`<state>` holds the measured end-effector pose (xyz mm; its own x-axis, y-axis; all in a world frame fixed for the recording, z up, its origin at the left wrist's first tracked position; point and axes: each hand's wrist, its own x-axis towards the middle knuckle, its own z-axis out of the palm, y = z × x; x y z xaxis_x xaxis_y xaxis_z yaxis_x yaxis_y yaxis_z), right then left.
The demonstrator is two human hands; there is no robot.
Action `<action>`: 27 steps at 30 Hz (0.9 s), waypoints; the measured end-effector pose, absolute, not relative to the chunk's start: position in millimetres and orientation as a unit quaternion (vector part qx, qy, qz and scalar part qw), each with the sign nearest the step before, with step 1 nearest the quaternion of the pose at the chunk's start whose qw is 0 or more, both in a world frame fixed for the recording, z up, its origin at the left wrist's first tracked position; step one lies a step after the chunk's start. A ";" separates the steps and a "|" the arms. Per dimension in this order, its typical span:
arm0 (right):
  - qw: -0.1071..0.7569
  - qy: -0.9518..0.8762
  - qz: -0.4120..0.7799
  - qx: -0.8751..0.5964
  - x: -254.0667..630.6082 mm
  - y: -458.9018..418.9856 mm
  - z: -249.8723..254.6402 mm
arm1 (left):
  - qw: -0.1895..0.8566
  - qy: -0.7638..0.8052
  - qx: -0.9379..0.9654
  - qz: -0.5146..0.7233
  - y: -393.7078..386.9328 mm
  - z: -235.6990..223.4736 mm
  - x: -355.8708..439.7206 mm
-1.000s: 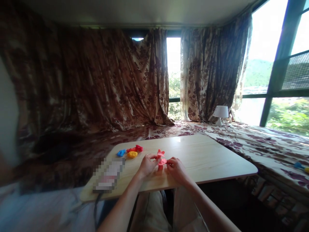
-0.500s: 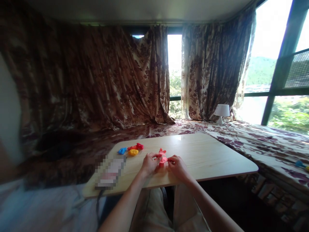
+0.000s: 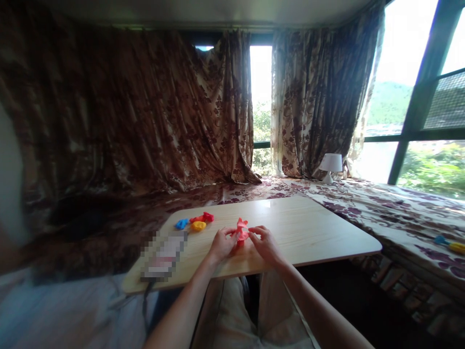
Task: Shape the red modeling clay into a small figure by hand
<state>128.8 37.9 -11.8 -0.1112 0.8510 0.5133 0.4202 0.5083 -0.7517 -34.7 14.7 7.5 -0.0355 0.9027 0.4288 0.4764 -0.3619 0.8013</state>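
Left hand point(image 3: 222, 245) pinches pink piece point(image 3: 241, 234), lower centre.
Right hand point(image 3: 266, 246) has edged inward; its grip: cannot tell.

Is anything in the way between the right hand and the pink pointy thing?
Nothing visible. The right hand has its fingertips right at the pink pointy thing. The yellow lump lies off beyond the left hand.

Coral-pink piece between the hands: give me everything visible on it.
The coral-pink piece is small and roughly upright, with pointed, petal-like tips on top, a wider middle and a stubby lower part. Its material looks soft, perhaps modelling clay; I can't confirm. It's near the table's front edge; whether its base touches the top is unclear. The left hand grips its left side; the right hand's fingertips meet its right side.
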 end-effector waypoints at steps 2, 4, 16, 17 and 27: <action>0.490 -0.730 0.233 -0.415 124.7 40.0 -10.1 | 0.205 0.519 0.667 0.493 13.5 7.8 -34.9; 0.492 -0.744 0.240 -0.383 120.0 41.1 -7.5 | 0.197 0.516 0.674 0.491 12.4 7.5 -35.2; 0.474 -0.779 0.178 -0.370 119.8 47.3 9.7 | 0.079 0.548 0.710 0.435 5.2 12.7 -25.5; 0.466 -0.787 0.163 -0.370 121.1 48.6 11.2 | 0.075 0.549 0.714 0.428 4.8 13.0 -24.5; 0.433 -0.802 0.227 -0.343 124.2 50.7 14.0 | 0.139 0.570 0.649 0.483 7.1 0.0 -32.5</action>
